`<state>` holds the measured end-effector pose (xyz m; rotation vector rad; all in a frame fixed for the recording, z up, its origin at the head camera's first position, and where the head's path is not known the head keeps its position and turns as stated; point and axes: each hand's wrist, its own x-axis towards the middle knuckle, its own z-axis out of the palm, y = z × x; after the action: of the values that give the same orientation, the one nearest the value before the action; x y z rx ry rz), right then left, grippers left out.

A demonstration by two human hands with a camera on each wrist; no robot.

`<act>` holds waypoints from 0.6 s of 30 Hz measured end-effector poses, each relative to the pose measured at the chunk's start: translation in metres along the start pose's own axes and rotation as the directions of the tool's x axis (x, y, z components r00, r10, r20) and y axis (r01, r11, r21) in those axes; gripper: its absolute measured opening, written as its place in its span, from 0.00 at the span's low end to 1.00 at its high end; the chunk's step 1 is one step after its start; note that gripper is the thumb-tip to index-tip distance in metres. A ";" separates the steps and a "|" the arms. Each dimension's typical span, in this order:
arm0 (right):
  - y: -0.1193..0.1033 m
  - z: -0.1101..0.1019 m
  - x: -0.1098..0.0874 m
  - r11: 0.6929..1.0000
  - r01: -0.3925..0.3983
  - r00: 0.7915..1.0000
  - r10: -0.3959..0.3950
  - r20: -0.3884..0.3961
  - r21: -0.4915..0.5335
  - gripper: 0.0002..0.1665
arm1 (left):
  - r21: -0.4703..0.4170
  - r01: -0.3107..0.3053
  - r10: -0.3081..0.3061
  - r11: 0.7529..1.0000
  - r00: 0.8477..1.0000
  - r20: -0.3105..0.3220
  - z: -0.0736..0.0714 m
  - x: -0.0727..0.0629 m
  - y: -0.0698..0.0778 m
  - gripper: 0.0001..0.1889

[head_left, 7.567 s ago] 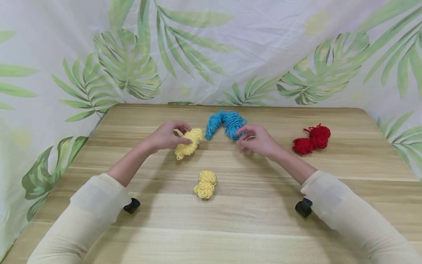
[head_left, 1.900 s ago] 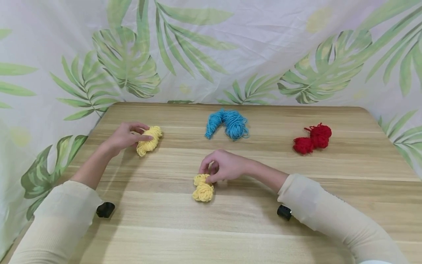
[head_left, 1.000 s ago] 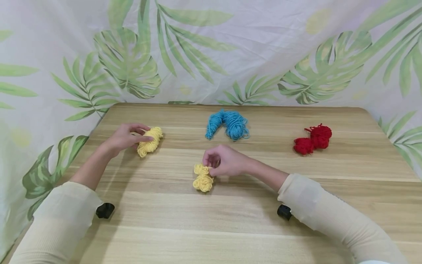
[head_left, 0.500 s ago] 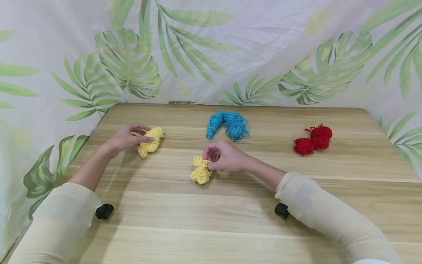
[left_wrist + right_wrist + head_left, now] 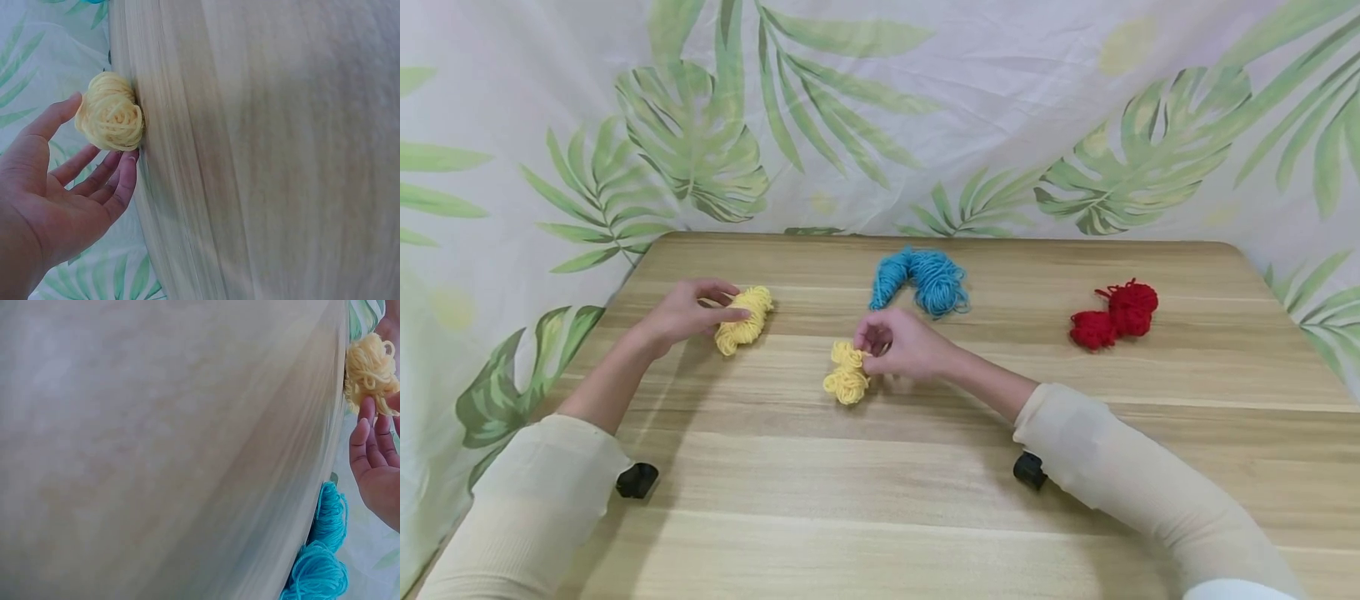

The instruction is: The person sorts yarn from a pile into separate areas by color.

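Observation:
My left hand (image 5: 691, 315) holds a pale yellow skein of yarn (image 5: 745, 322) between thumb and fingers at the table's left. In the left wrist view the thumb lies on one side of that yarn bundle (image 5: 112, 119) and the fingertips touch its other side. Near the middle, my right hand (image 5: 904, 343) pinches a second, smaller yellow skein (image 5: 847, 383) by its right side. The right wrist view shows the fingers against this yellow yarn (image 5: 370, 365). Just behind the right hand lies a blue skein (image 5: 936, 283), bent in an arch.
A red skein of yarn (image 5: 1116, 317) lies at the right of the wooden table (image 5: 880, 508). A leaf-patterned cloth (image 5: 850, 108) hangs behind the table's back edge. Black devices (image 5: 637, 481) sit under both forearms at the cuffs.
Earlier, the left hand carried its yellow skein leftward from near the blue one. The right hand has since taken the smaller yellow skein and moved it away from me and slightly left.

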<state>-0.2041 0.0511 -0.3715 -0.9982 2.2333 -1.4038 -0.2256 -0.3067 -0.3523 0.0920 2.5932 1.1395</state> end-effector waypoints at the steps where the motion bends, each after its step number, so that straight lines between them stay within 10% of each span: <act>1: 0.000 0.000 0.001 1.000 0.004 1.000 -0.004 -0.002 0.004 0.09 | -0.001 0.000 0.000 1.000 1.000 -0.002 0.000 0.000 0.000 0.35; 18: -0.002 -0.001 0.012 0.999 -0.015 1.000 0.016 -0.016 0.036 0.08 | 0.014 -0.013 0.013 1.000 0.999 -0.046 -0.004 -0.002 -0.002 0.33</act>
<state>-0.2121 0.0427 -0.3683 -0.9594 2.2146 -1.4450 -0.2247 -0.3109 -0.3510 0.0862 2.6447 1.1421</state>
